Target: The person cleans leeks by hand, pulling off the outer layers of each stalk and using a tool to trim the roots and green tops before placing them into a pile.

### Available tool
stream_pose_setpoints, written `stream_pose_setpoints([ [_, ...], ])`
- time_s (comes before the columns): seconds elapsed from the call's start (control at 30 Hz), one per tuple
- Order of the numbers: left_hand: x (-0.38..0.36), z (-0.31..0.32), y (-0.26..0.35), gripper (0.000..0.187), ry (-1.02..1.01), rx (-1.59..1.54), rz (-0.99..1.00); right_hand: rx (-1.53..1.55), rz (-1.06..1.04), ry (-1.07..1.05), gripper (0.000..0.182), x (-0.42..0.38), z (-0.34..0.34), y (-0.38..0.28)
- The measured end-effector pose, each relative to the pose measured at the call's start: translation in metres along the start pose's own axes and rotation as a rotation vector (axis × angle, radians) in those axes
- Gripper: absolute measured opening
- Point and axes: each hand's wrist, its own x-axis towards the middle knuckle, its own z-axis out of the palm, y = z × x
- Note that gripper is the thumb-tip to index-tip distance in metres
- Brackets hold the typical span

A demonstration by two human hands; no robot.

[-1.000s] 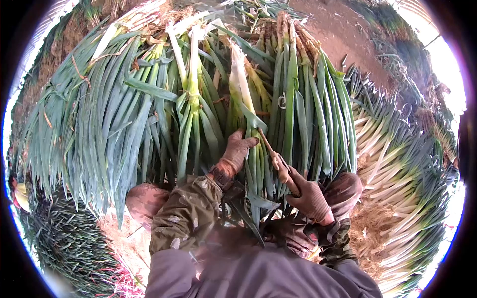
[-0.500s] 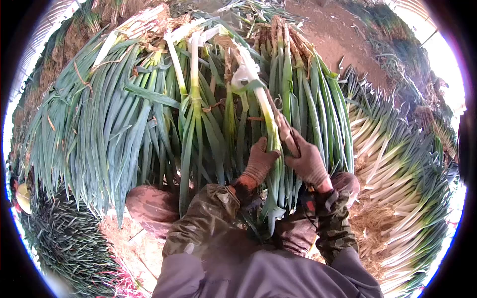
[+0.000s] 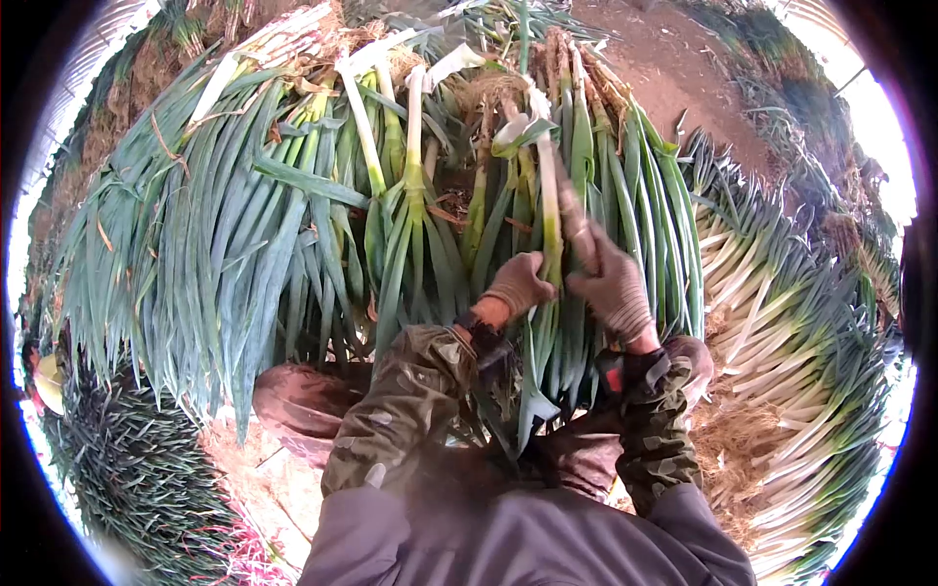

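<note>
My gloved left hand [image 3: 520,283] is closed around the leafy part of a long green onion [image 3: 550,210], whose pale stem points away from me. A loosened flap of white and green skin [image 3: 520,135] hangs off near the root end. Just to the right, my gloved right hand [image 3: 614,291] grips a brown, stick-like thing [image 3: 578,223], smeared by motion, which lies alongside the stem; its exact kind I cannot tell. Beneath both hands, a thick heap of green onions [image 3: 225,225] spreads with leaves toward me and roots away.
Rows of pale-stemmed green onions [image 3: 772,361] lie to the right, with dry roots and skins [image 3: 738,439] beside them. At lower left are a dense stack of dark leaves [image 3: 127,469] and pink strands [image 3: 256,547]. Bare brown soil [image 3: 664,68] shows beyond the heap.
The hands have drifted slightly, still on the same green onion and brown thing. The right hand has turned and the brown thing stands more upright. The view has shifted a little.
</note>
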Motion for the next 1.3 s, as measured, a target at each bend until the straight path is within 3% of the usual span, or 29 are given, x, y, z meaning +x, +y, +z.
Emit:
stream_pose_setpoints([
  [0.03, 0.0, -0.005, -0.006, 0.038, 0.06, 0.095, 0.035, -0.035, -0.163, -0.027, 0.072, 0.001, 0.015, 0.006],
  [0.07, -0.001, -0.012, -0.014, 0.034, 0.12, 0.187, 0.071, -0.066, -0.074, -0.061, 0.07, -0.006, 0.027, 0.009],
  [0.13, 0.004, -0.021, -0.033, 0.023, 0.475, 0.172, 0.062, -0.04, 0.153, -0.177, 0.072, -0.011, 0.032, -0.017],
  [0.2, 0.003, -0.044, -0.047, 0.014, 0.636, 0.166, -0.056, -0.148, 0.077, -0.239, 0.074, -0.016, 0.048, -0.012],
  [0.27, 0.018, -0.057, -0.078, 0.017, 0.654, 0.327, 0.013, -0.19, 0.11, -0.327, 0.075, -0.016, 0.053, -0.014],
  [0.3, 0.026, -0.061, -0.073, 0.019, 0.621, 0.416, -0.071, -0.245, 0.063, -0.287, 0.067, -0.017, 0.058, -0.008],
  [0.5, 0.074, -0.074, -0.057, 0.027, 0.244, 0.741, -0.635, -0.288, 0.1, -0.28, 0.065, -0.018, 0.057, -0.004],
  [0.63, 0.088, -0.077, -0.092, 0.028, 0.303, 0.591, -0.586, -0.238, 0.096, -0.278, 0.067, -0.023, 0.053, -0.001],
  [0.73, 0.065, -0.077, -0.091, 0.029, 0.422, 0.385, -0.396, -0.184, 0.114, -0.204, 0.072, -0.03, 0.049, -0.011],
  [0.77, 0.052, -0.082, -0.083, 0.032, 0.448, 0.139, -0.282, -0.204, 0.105, -0.204, 0.073, -0.035, 0.048, -0.013],
  [0.87, 0.039, -0.087, -0.064, 0.03, 0.411, 0.051, -0.369, -0.236, 0.093, -0.322, 0.077, -0.056, 0.045, -0.021],
  [0.9, 0.037, -0.084, -0.07, 0.029, 0.475, 0.034, -0.27, -0.218, 0.088, -0.313, 0.077, -0.061, 0.043, -0.027],
  [1.13, 0.032, -0.069, -0.1, 0.036, 0.471, -0.009, -0.25, -0.255, 0.18, -0.304, 0.073, -0.042, 0.068, -0.017],
  [1.3, 0.023, -0.065, -0.103, 0.029, 0.561, -0.06, -0.175, -0.294, 0.117, -0.23, 0.071, -0.018, 0.077, -0.015],
])
